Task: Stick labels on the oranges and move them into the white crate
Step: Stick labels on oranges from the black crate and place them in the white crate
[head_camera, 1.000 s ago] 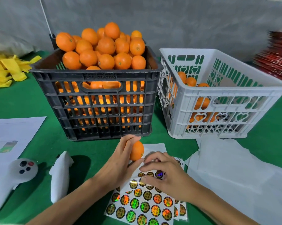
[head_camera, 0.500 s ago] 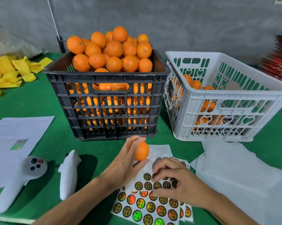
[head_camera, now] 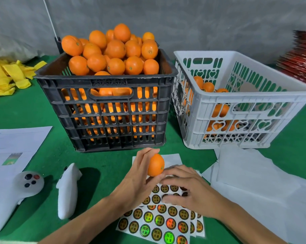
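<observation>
My left hand (head_camera: 140, 180) holds one orange (head_camera: 155, 165) upright, just above the sheet of round holographic labels (head_camera: 159, 221). Beside it, my right hand (head_camera: 189, 189) lies over the top of the sheet with its fingers curled. Its upper fingertips reach the orange's lower side, and any label between them is hidden. The black crate (head_camera: 106, 110) behind is heaped with unlabelled oranges (head_camera: 113, 50). To its right, the white crate (head_camera: 245, 110) holds a few oranges (head_camera: 208, 87) at its left end.
Two white controllers (head_camera: 67, 189) (head_camera: 13, 196) lie at the left on the green table (head_camera: 99, 162), with printed paper (head_camera: 13, 147) behind them. White sheets (head_camera: 254, 182) lie at the right, yellow foam nets (head_camera: 9, 76) at the far left and red packaging (head_camera: 300, 64) at the far right.
My right hand has shifted up the label sheet toward the orange, and its fingertips now meet the fruit. My left hand keeps holding the orange in the same place.
</observation>
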